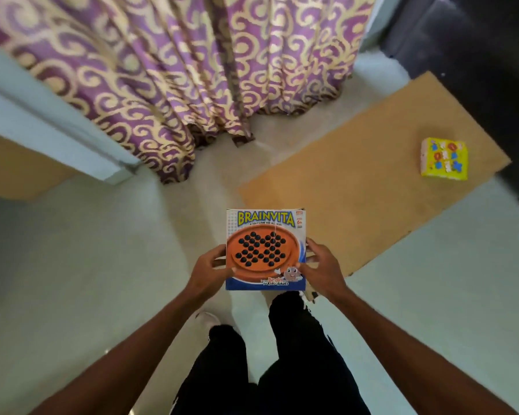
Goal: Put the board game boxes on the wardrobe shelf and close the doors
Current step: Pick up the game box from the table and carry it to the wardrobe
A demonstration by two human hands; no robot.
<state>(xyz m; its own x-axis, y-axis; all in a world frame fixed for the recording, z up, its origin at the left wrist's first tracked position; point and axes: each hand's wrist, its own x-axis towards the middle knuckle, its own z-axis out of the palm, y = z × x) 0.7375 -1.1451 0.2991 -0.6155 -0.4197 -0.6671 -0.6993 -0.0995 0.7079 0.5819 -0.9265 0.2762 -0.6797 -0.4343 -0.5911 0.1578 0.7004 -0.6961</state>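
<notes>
A square Brainvita board game box [265,232], blue with an orange round board pictured on its lid, is held flat in front of me above the floor. My left hand [209,269] grips its left edge and my right hand [322,266] grips its right edge. A second box, yellow with coloured shapes [443,157], lies on a tan mat [357,187] at the right. No wardrobe shelf or door is clearly in view.
A purple and gold curtain [168,70] hangs ahead down to the floor. A pale blue frame with a brown wooden panel [18,166] stands at the left. Dark furniture [477,55] fills the upper right corner. My legs in black trousers [270,360] stand on pale floor tiles.
</notes>
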